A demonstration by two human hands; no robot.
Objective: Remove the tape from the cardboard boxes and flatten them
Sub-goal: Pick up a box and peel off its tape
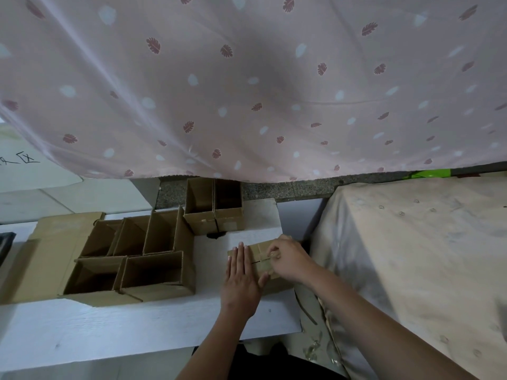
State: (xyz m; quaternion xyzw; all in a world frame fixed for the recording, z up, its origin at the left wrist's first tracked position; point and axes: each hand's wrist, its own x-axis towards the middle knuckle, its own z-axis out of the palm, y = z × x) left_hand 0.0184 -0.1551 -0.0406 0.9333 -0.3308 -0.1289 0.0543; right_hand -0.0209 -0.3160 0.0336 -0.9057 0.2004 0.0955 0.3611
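L hand (241,281) lay flat on the small taped box (263,266), palm down, fingers (238,257) straight and close together, pointing away from the person; thumb stuck out to the right along the box's near edge. It pressed on the box's left half, gripping nothing.

R hand (288,260) sat on the box's right half w/ fingers curled in, thumb and forefinger tips pinched together at the centre seam. Looked like a bit of clear tape (273,255) between them, but too small and glossy to be sure how much was lifted.

The box was closed, flaps meeting in a dark slit across the top, and stood on the white counter (109,325) near its right edge, close in front of the person.

Other boxes, all open-topped and upright:
- two side by side (214,208) further back, beyond the taped box
- a cluster of five (137,256) to the left, resting on a flat cardboard sheet (49,259)

A pink leaf-print cloth (247,86) hung across the back. On the right, beside the counter, a stained beige cover (411,256) was draped over sth bulky.
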